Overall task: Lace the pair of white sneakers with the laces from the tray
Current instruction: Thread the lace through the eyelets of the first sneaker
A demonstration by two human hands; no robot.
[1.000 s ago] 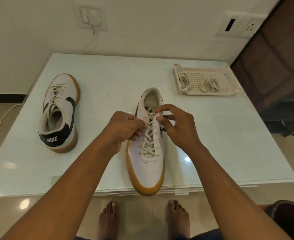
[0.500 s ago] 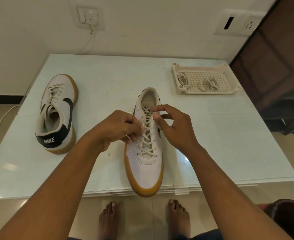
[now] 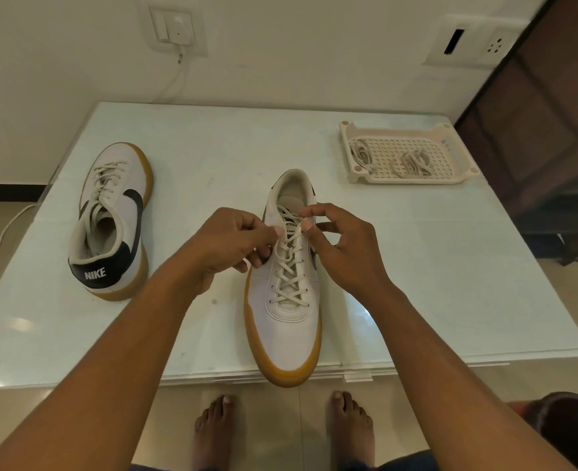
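Two grips meet above the middle sneaker at frame center: left grip pinches its lace on one side, right grip pinches the other side. Second sneaker lies left; tray sits upper right on the tabletop.

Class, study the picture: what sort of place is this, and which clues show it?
Probably a room in a home: a glass-topped table, a wall switch plate with a cable plugged in, and the person's bare feet on a tiled floor.
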